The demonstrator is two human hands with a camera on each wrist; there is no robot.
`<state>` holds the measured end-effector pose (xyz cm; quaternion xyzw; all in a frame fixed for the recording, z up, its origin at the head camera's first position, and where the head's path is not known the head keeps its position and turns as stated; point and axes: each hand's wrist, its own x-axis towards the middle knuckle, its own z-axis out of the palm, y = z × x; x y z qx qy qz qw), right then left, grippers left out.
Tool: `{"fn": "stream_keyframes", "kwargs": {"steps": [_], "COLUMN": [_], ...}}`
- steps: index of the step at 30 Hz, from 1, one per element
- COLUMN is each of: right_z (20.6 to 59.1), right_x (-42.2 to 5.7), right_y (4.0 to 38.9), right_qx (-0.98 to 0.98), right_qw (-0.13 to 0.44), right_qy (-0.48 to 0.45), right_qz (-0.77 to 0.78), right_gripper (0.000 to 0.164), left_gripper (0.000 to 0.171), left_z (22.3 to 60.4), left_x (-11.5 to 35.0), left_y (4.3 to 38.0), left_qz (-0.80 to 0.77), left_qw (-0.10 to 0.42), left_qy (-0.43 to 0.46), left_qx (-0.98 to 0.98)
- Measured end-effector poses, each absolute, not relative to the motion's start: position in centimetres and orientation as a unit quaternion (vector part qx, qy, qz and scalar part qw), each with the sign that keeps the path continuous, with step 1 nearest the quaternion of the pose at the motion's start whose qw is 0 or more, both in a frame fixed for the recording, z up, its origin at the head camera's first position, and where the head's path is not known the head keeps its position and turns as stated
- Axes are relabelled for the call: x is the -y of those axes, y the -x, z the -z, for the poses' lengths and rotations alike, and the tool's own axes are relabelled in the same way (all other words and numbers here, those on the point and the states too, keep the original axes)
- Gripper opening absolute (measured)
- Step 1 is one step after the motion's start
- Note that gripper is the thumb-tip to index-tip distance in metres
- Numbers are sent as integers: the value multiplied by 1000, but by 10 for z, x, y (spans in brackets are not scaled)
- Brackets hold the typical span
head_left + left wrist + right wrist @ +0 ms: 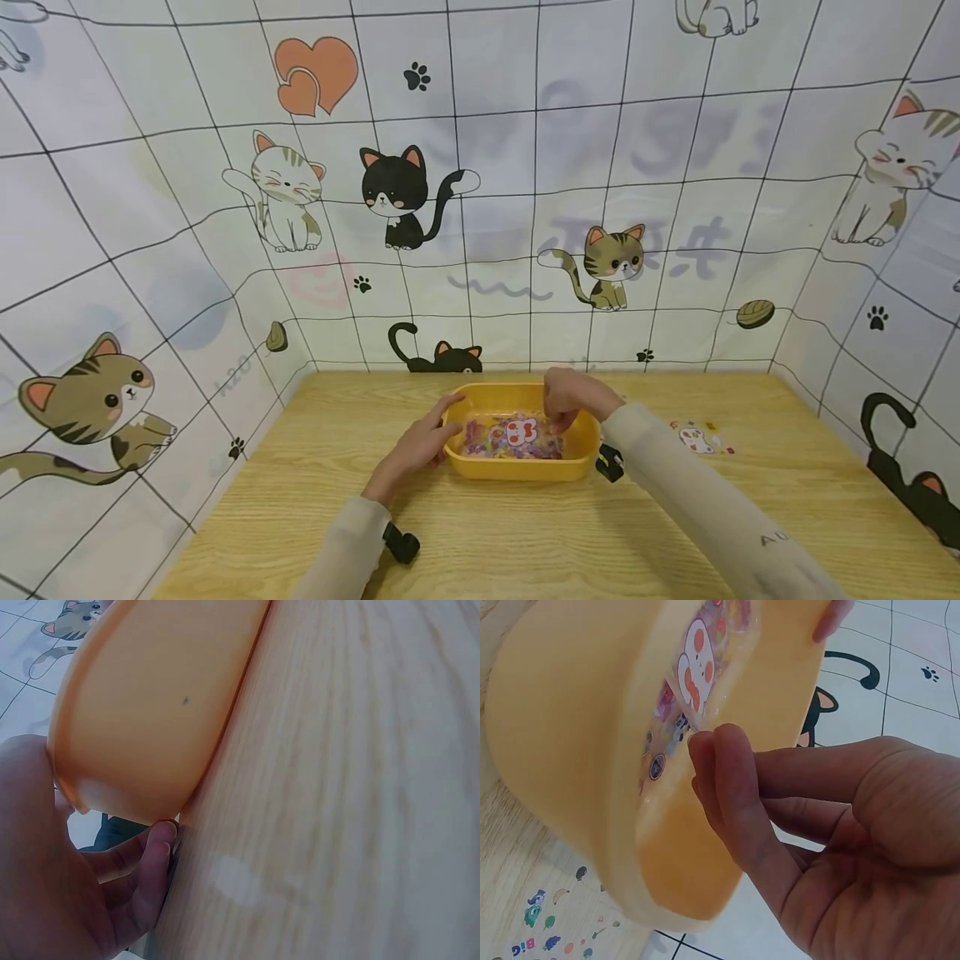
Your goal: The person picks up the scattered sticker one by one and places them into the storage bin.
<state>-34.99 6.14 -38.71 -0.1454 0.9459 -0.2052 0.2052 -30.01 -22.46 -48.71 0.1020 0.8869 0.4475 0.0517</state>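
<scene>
A yellow plastic basin [517, 472] sits on the wooden table, holding a clear layer of small colourful pieces [480, 437]. A cartoon sticker [521, 432], white with red patches, lies over them. My left hand [420, 442] holds the basin's left end, with thumb and forefinger at the rim. In the left wrist view, the other fingers [154, 851] curl low beside the basin's outer wall. My right hand [573, 396] reaches in over the right side. Its thumb and fingertips [731, 750] pinch what looks like the clear edge of the sticker [697, 664].
More stickers [697, 439] lie on the table to the right of the basin. Black wrist cameras [610, 463] sit on both wrists. White cat-print sheeting [495, 208] stands around the table [510, 542] at the back and sides.
</scene>
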Motion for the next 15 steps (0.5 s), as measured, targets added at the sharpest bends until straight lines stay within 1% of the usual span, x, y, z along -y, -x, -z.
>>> {"fn": "stream_keyframes", "kwargs": {"steps": [5,10,15], "right_z": [391,390,389], "right_x": [-60,-60,-59], "right_y": [354,356,354], "right_qx": [-948,-948,-942], "right_qw": [213,217,237], "right_qy": [132,138,142], "right_qz": [195,187,190], "right_gripper": [11,8,5], "left_gripper": [55,53,53], "left_z": [488,487,488], "left_x": [224,223,225], "left_y": [301,302,302], "left_qz": [-446,-449,-451], "left_qw": [52,53,52], "left_qy": [-100,-95,-97], "left_qx": [-888,-887,-886]}}
